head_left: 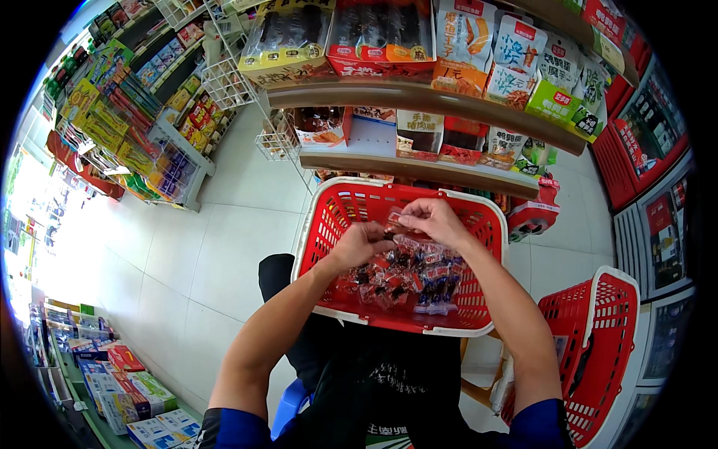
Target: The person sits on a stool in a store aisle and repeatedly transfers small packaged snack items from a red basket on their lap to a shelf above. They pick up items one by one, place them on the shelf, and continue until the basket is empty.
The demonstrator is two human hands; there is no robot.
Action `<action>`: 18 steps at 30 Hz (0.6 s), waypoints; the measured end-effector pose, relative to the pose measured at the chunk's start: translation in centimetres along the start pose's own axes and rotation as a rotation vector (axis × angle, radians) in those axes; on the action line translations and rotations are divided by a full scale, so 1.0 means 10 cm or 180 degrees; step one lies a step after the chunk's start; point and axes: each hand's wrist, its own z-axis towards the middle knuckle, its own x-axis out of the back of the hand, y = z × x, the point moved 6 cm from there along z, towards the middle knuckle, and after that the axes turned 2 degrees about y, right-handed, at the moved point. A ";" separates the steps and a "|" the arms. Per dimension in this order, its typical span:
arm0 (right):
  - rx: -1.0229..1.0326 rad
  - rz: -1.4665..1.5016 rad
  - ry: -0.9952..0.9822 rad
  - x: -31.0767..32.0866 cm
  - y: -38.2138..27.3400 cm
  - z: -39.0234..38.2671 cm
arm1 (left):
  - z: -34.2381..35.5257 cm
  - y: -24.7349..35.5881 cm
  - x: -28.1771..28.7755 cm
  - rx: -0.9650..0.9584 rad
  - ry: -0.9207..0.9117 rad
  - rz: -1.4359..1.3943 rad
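Observation:
On my lap rests a red plastic shopping basket (490,224) with a white rim. A heap of small clear-wrapped snack packets (410,275), with red and blue printing, covers part of its bottom. My right hand (435,223) is over the far part of the basket, thumb and fingers pinched on a small snack packet (394,218). Close to its left, my left hand (360,245) hangs above the heap with its fingers bent together. What lies between those fingertips is too small to make out.
Just beyond the basket stand brown-edged shelves (426,101) with boxed and bagged snacks. A second red basket (609,337) is at my right. A wire rack (224,78) and a display of goods (120,135) stand at left, stacked boxes (134,389) at lower left.

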 end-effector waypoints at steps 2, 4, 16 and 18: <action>0.0332 -0.0220 -0.0050 0.08 -0.38 -0.04 | -0.07 0.44 0.08 -0.0236 0.0210 0.0284; 0.0480 -0.0283 -0.0339 0.03 -0.57 0.04 | -0.14 0.66 0.26 -0.0709 0.0456 0.0719; 0.1974 0.0392 0.1421 -0.34 -1.43 0.96 | -0.43 1.19 1.14 -0.2564 0.2773 0.1878; 0.2074 0.0126 0.1530 -0.41 -1.41 1.08 | -0.41 1.16 1.07 -0.2387 0.2553 0.2521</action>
